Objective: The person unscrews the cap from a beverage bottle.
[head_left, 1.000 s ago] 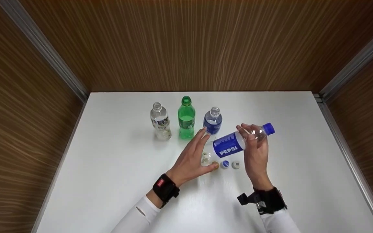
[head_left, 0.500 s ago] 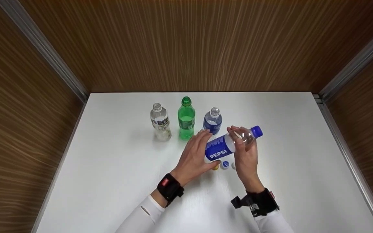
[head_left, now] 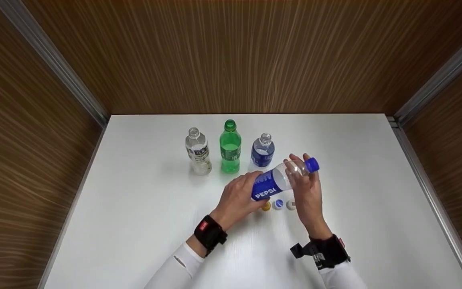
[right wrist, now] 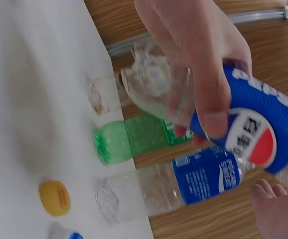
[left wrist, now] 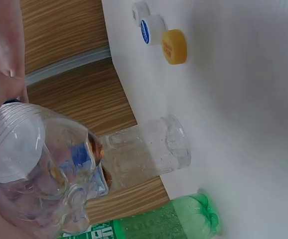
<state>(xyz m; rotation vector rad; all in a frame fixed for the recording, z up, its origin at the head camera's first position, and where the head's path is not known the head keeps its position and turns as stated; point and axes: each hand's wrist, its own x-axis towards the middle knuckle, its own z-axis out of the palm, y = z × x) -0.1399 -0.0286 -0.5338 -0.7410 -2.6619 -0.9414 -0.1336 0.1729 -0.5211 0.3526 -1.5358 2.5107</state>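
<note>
My left hand (head_left: 237,198) grips the lower part of a clear Pepsi bottle (head_left: 265,187), fingers and thumb curled round it. The bottle is tilted above the table, its blue cap (head_left: 312,164) pointing right and slightly away. My right hand (head_left: 309,196) is at the bottle's shoulder below the cap, fingers raised and loosely spread. In the right wrist view, the left hand (right wrist: 199,59) wraps the bottle near its blue label (right wrist: 263,119), while the right hand (right wrist: 281,214) shows only in part. The left wrist view shows the bottle's clear base (left wrist: 39,174) close up.
Three uncapped bottles stand behind the hands: a clear one (head_left: 199,154), a green one (head_left: 230,150) and a blue-labelled one (head_left: 262,153). An orange cap (head_left: 266,206), a blue-and-white cap (head_left: 278,204) and a white cap (head_left: 291,204) lie below the held bottle. Wood-grain panels (head_left: 247,56) surround the white table.
The Pepsi bottle has moved left into my left hand, whose fingers have closed round its lower part. My right hand has moved left and its hold has loosened, fingers now spread.
</note>
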